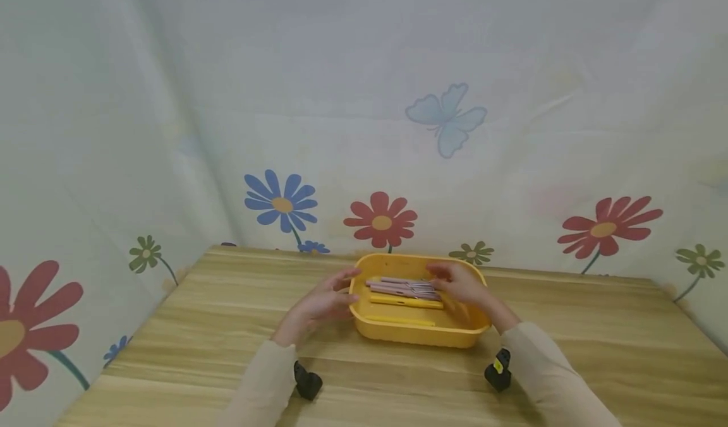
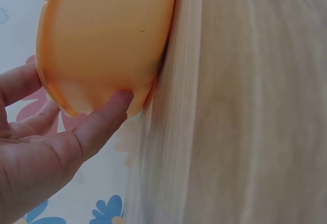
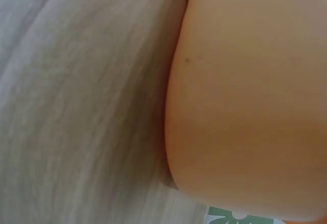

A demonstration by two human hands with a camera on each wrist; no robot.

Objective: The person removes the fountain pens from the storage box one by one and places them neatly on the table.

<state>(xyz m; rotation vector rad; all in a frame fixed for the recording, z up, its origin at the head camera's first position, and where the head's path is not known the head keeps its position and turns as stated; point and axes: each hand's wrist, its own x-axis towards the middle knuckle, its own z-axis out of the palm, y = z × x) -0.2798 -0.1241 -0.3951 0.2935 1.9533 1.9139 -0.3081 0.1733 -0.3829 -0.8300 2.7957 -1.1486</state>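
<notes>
In the head view a yellow plastic basin [image 1: 421, 335] sits on the wooden table. Inside lie several forks with pinkish handles [image 1: 392, 288], tines toward the right. Next to them is a long yellow item with a small dark mark [image 1: 405, 301], and nearer the front a thin yellow stick [image 1: 400, 321]; their kinds are unclear. My left hand [image 1: 321, 304] is at the basin's left end, its loosely spread fingers touching the rim; the left wrist view shows the thumb [image 2: 104, 119] against the outer wall. Over the right side, my right hand [image 1: 462, 283] reaches in, fingers apart near the tines.
The wooden table [image 1: 586, 345] extends to both sides of the basin. A pale curtain [image 1: 341, 98] printed with flowers and a butterfly hangs behind and at the sides. Black wrist devices, left [image 1: 307, 381] and right [image 1: 498, 371], sit below the forearms.
</notes>
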